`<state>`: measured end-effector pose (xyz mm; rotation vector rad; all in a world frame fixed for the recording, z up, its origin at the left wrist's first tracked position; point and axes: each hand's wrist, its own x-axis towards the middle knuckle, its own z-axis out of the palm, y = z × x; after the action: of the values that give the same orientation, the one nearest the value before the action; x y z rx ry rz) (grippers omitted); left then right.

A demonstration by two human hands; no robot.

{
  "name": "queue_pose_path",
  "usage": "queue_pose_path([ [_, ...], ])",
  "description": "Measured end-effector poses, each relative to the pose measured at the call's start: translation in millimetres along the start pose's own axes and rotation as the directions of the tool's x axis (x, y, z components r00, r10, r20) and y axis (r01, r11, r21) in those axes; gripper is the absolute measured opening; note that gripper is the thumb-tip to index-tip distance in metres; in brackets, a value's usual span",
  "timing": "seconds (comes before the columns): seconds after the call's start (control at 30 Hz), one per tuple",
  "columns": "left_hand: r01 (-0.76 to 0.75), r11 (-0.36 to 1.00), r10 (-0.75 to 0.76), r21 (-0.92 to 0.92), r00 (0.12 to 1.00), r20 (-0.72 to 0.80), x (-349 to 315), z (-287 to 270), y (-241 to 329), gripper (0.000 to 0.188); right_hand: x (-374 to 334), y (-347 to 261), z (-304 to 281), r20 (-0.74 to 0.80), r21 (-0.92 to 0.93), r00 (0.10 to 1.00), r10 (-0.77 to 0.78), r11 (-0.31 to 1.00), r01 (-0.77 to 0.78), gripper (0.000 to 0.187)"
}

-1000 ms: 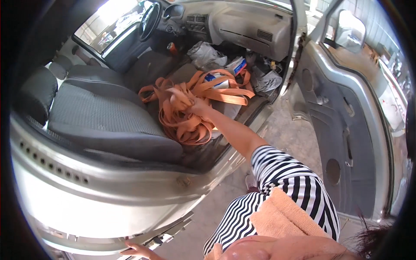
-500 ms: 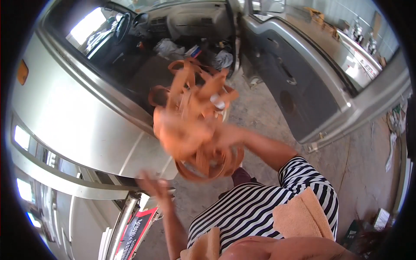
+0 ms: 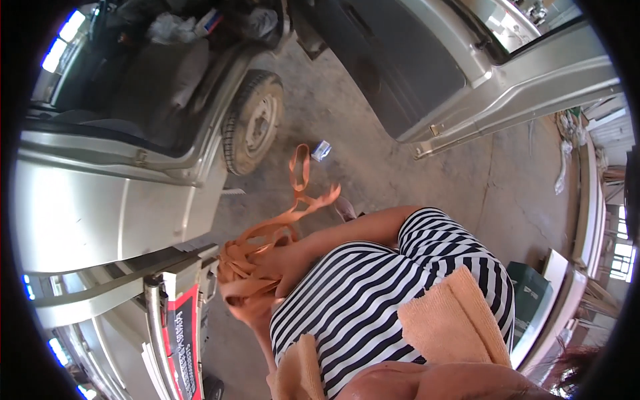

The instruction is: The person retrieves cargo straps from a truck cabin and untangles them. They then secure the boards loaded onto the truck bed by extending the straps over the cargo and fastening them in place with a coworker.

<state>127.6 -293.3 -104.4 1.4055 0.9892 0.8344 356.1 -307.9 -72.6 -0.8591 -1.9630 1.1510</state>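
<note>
A tangled bundle of flat orange-brown straps (image 3: 243, 257) is in front of my striped shirt, at its left side. My right arm crosses my body, and my right hand (image 3: 288, 263) is closed on the bundle, its fingers partly hidden among the loops. My left hand (image 3: 257, 319) is against the bundle's near side; straps cover its fingers, so its grip cannot be made out. From the bundle a loose strap (image 3: 301, 167) trails away over the floor, ending in a loop.
On the left is a silver vehicle (image 3: 100, 207) with its cab open and a dusty wheel (image 3: 257, 123). Its open door (image 3: 400, 73) stands at the far right. A small blue-and-white packet (image 3: 321, 151) lies on the concrete. Near my left side stands a red-and-black sign panel (image 3: 183, 340).
The strap bundle has come down and left, closer to my body, with my right hand. My left hand, open and apart before, now meets it. My view has turned downward, away from the cab.
</note>
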Motion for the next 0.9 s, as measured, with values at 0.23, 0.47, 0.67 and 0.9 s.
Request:
queue_pose_path([
  [0.23,0.510,0.733,-0.677,-0.450,0.615,-0.405,-56.0,-23.2,-37.7,0.050,-137.9,199.8,-25.7,-0.091,0.788,0.686,0.722,0.473,-0.394,0.027],
  [0.47,0.810,0.474,-0.857,-0.347,0.333,-0.393,-47.8,60.9,-159.8,0.050,-300.4,466.1,0.3,-0.344,0.223,-0.105,0.933,-0.028,-0.974,0.040],
  [0.67,0.922,0.291,-0.915,-0.255,0.192,-0.354,-34.4,132.7,-300.5,0.049,-319.6,668.1,-30.7,-0.426,-0.219,0.031,0.904,-0.070,-0.973,0.087],
  [0.9,0.958,0.205,-0.930,-0.203,0.126,-0.346,-35.5,162.5,-402.8,0.048,-289.3,803.1,-65.2,-0.504,-0.831,0.724,0.470,-0.037,-0.555,0.042],
])
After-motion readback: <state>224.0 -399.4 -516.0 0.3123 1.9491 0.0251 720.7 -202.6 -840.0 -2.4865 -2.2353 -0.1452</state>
